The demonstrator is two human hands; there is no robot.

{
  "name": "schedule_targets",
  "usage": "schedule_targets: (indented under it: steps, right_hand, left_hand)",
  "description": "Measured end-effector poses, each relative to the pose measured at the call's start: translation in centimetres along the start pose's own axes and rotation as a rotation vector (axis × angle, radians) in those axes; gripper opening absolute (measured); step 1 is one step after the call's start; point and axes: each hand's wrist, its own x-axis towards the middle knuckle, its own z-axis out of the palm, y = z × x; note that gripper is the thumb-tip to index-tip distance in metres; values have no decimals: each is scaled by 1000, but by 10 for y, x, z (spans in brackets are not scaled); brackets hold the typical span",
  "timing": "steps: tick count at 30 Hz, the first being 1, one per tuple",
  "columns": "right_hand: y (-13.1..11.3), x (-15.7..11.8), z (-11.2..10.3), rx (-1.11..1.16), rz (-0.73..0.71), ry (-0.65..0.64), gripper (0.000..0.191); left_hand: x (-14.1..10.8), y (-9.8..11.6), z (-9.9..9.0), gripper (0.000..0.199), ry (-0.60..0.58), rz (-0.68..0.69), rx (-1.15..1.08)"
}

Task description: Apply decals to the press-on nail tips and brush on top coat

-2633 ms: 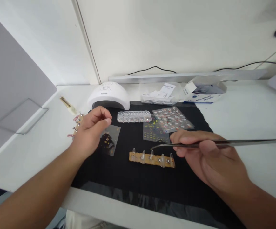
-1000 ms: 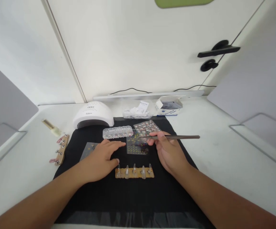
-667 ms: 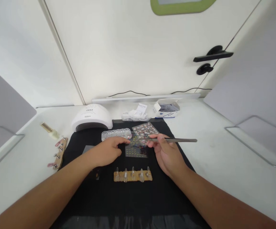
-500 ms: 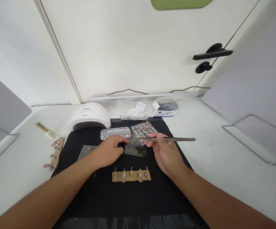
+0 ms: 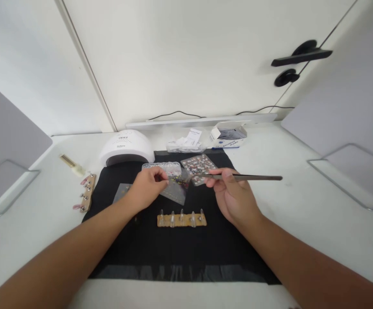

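Observation:
My left hand (image 5: 146, 186) pinches the edge of a see-through nail sticker sheet (image 5: 176, 192) between thumb and fingers, and the sheet is raised and tilted. In my right hand (image 5: 234, 197) is a pair of metal tweezers (image 5: 257, 177), held level with its tip pointing left at the sheet's upper right corner. I cannot tell whether the tip touches it. Another sticker sheet (image 5: 201, 164), with pale and reddish motifs, lies behind the tweezers. Partly hidden by my left hand and the sheet is a clear case of small gems (image 5: 163, 165). Clear nail tips stand on a tan holder strip (image 5: 182, 220) nearer me.
A white nail lamp (image 5: 128, 143) stands at the back left of the black cloth (image 5: 173, 253). Behind the cloth are a clear packet (image 5: 186, 146) and an open box of pads (image 5: 228, 136). On the left lie a second holder strip (image 5: 88, 193) and a small bottle (image 5: 72, 165).
My left hand has closed on the sticker sheet and lifted it off the cloth. The tweezers stay in my right hand near the sheet. The whole view has shifted slightly.

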Motion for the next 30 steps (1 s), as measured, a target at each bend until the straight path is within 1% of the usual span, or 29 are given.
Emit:
schedule_targets:
  steps: [3,7,8,10,13,17,20,23,27,30]
  right_hand:
    - [-13,-4,3,6,-18,-32,40]
    - [-32,-1,9,22,-31,-84,36]
    - [-35,2,12,29,-35,-94,35]
    - [-37,11,18,45,-42,-113,35]
    - [-29,25,28,77,-48,-133,34]
    - [-9,38,33,113,-34,-151,34]
    - [3,43,29,125,4,-175,33]
    - [8,46,23,132,44,-200,34]
    - [12,48,20,148,79,-228,34]
    - [14,47,20,168,79,-246,33]
  left_hand:
    - [-3,-5,-12,17,-2,21,-83]
    - [-12,-9,-20,45,-67,34,-228]
    - [-13,-10,-21,49,-84,39,-258]
    - [-15,-11,-20,46,-116,44,-302]
    - [-11,-15,-17,34,-163,35,-337]
    - [-1,-19,-13,28,-211,12,-361]
    - [3,-21,-11,27,-241,-12,-363]
    - [3,-20,-12,28,-267,-51,-362]
    - [2,-15,-15,32,-331,-98,-346]
    - [5,-9,-17,31,-390,-119,-307]
